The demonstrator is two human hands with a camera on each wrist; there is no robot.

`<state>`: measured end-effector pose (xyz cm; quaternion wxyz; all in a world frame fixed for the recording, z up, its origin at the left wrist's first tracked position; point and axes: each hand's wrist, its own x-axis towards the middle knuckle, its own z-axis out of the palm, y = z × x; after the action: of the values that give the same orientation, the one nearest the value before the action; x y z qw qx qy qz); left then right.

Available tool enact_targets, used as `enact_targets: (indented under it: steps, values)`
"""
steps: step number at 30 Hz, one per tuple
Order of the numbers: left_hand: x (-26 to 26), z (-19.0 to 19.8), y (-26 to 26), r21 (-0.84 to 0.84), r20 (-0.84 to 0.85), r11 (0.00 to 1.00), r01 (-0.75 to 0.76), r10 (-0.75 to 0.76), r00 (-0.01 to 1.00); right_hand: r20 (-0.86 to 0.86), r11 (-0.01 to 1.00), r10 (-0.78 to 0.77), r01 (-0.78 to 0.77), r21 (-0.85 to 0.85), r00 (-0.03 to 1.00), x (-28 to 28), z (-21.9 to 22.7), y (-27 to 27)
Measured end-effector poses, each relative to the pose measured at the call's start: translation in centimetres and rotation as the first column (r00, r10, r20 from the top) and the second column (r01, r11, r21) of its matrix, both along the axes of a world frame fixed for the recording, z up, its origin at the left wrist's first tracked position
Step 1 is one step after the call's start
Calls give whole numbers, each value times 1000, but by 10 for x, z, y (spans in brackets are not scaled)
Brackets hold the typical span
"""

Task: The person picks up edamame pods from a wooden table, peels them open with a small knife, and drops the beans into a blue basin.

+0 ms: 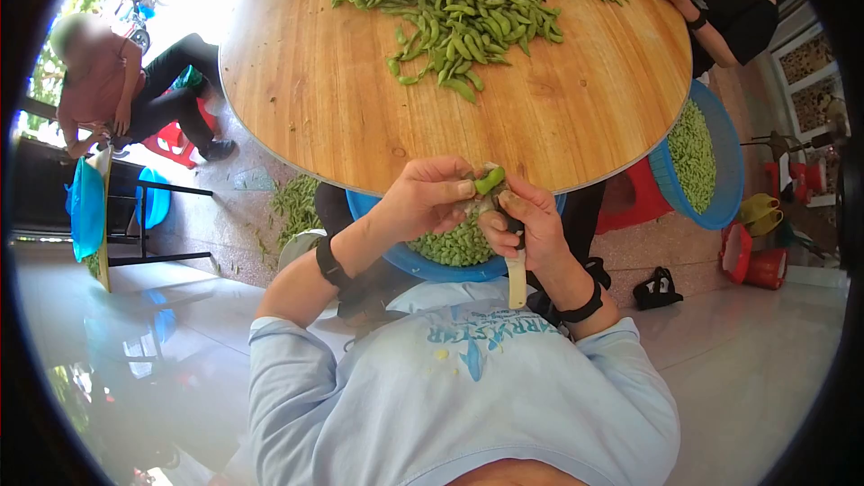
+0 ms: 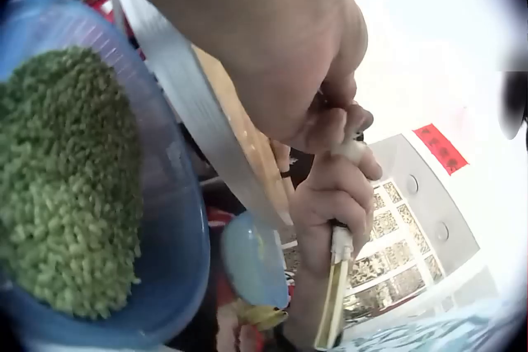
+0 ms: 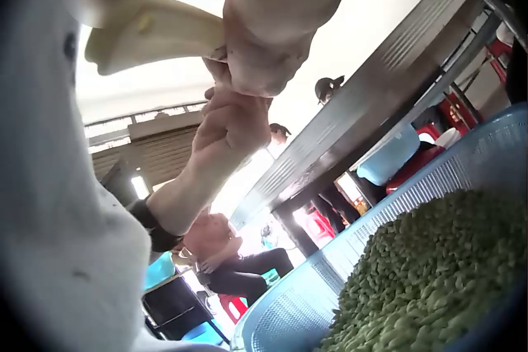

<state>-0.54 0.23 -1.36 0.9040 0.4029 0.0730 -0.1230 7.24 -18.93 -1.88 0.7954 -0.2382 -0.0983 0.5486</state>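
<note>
In the head view a green pod [image 1: 490, 181] is pinched between the fingertips of my left hand [image 1: 430, 196], at the round table's near edge. Close beside it, my right hand [image 1: 533, 220] grips a dark handle with a cream-coloured part [image 1: 517, 281] pointing down toward the shirt. Fingertips of both hands meet around the pod. In the left wrist view the left hand [image 2: 301, 80] is above the right hand [image 2: 334, 191]; the pod cannot be made out there. Below the hands is a blue basket [image 3: 297, 307] of shelled green beans [image 3: 429, 274].
A heap of pods [image 1: 468, 9] lies on the wooden table [image 1: 315, 108]. At the right stands another blue basket [image 1: 727, 171] of beans. One person [image 1: 103, 81] sits at the left, another at the table's far right. More pods [image 1: 295, 207] lie on the floor.
</note>
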Motion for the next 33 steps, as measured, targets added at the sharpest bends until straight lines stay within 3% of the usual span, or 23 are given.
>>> enact_targets:
  steps: [1,5,6,7,8,9,10,14,15,16,17,19,20,22,23,24,25,29,31,33]
  values:
    - [-1,-2,1,-241,10,967,79,-79,997,-43,998,48,-47,40,998,0,0,-1]
    - [-1,0,-9,-220,-22,975,28,-33,999,-98,999,31,-28,26,995,1,2,1]
    - [-1,1,-15,308,125,943,-125,91,988,-110,999,-26,21,-46,994,0,-1,3]
    - [-1,1,-17,715,310,625,-313,118,943,-118,991,-83,69,-119,990,0,-2,5]
    - [0,1,-16,714,311,625,-315,119,943,-116,991,-82,68,-119,990,-1,-2,5]
    - [0,1,-14,814,541,280,-510,-41,840,-142,992,-75,58,-116,987,-2,-1,6]
    - [-1,1,-13,717,653,-73,-693,-278,705,-170,993,-66,47,-112,983,-4,0,6]
    - [-5,10,-22,710,665,-107,-696,-222,713,-156,993,-59,41,-113,986,-6,-3,6]
    - [-7,18,-25,830,500,254,-497,58,864,-72,989,-95,86,-123,993,-9,-3,6]
    - [-7,22,-26,725,198,620,-299,228,953,13,983,-130,130,-128,991,-10,-3,6]
    - [-7,22,-24,725,198,620,-300,229,953,13,983,-129,130,-128,992,-9,-4,6]
    - [-7,19,-20,517,-25,836,-186,232,972,165,977,-127,152,-149,978,-7,-8,3]
    - [-7,17,-23,518,-24,835,-186,232,973,167,977,-127,152,-148,978,-7,-7,4]
    - [-10,13,-33,803,137,553,-225,195,971,638,871,-114,386,-304,761,-11,-5,6]
    - [-11,10,-35,803,137,553,-223,193,972,638,870,-116,388,-305,761,-10,-8,8]
    - [-12,7,-37,848,217,455,-271,169,961,879,805,-144,571,-162,454,-8,-14,12]
    - [-13,6,-38,878,293,352,-323,136,946,989,733,-126,679,40,78,-7,-17,14]
    - [-20,10,-41,904,317,274,-327,82,945,999,774,-35,633,6,32,2,-12,10]
    - [-22,11,-42,916,321,242,-319,36,947,985,802,-22,585,121,-173,-1,-11,9]
    - [-26,16,-44,922,306,241,-302,20,952,975,803,-39,574,160,-217,-5,-12,12]
